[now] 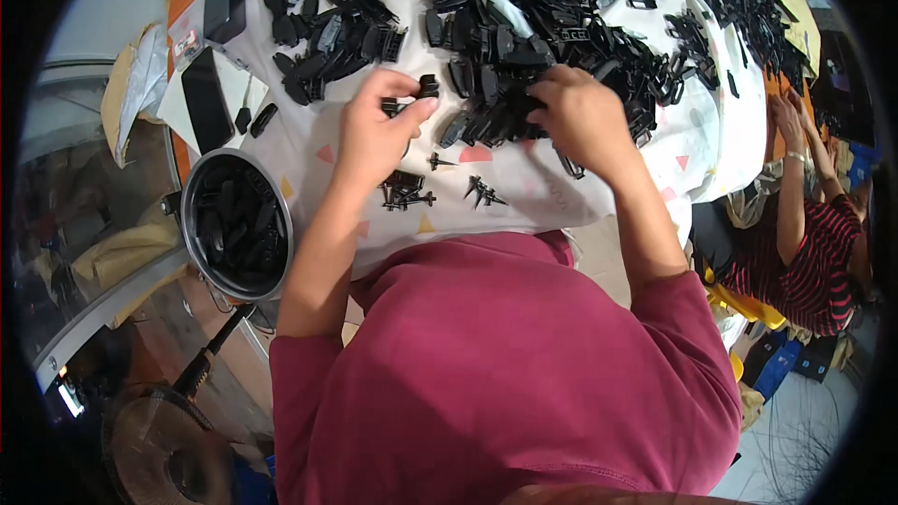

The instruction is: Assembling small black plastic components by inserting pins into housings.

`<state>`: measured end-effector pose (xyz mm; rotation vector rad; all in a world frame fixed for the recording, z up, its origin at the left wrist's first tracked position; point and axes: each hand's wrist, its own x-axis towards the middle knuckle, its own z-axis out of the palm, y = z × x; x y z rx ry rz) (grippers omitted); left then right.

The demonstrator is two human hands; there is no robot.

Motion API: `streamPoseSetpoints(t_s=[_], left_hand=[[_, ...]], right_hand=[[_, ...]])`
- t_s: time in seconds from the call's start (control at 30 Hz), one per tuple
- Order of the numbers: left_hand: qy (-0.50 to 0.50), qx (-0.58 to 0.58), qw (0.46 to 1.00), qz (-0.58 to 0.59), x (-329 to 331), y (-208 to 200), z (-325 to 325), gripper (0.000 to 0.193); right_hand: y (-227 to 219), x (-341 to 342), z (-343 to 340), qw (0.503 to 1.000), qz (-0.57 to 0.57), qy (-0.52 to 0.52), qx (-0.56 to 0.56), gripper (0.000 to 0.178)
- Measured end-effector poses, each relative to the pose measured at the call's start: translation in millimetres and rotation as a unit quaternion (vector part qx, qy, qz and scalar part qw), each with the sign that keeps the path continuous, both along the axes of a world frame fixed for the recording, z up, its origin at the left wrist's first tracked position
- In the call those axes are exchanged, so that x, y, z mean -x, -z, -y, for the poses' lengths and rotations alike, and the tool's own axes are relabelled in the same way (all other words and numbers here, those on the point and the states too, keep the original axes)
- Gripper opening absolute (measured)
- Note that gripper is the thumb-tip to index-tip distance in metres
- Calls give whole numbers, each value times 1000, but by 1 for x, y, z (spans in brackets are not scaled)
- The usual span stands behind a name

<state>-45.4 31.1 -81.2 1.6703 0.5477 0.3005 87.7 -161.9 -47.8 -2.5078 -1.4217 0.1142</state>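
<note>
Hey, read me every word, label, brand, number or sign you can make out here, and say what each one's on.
No text here is clear enough to quote.
Small pale item with red marks: any print is too small to read.
Black part in the left hand: no lettering I can make out.
Tablecloth: coloured shapes, no readable words.

Worktop [547, 208] Filling at the Far Side

A large heap of parts [524, 49] is stretching from centre to far right; a smaller pile [344, 45] is lying far left. Two small clusters [483, 193] are sitting nearer, mid-worktop. A phone [206, 101] is resting left; nearer, a bowl [191, 224] is holding more pieces [236, 217].
</note>
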Motion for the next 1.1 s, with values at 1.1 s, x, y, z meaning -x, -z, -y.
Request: streamPoseSetpoints(t_s=[1.1], left_hand=[[46,278,956,82,24,-53,32,30]], right_hand=[[-28,59,-16,952,8,-83,-294,49]])
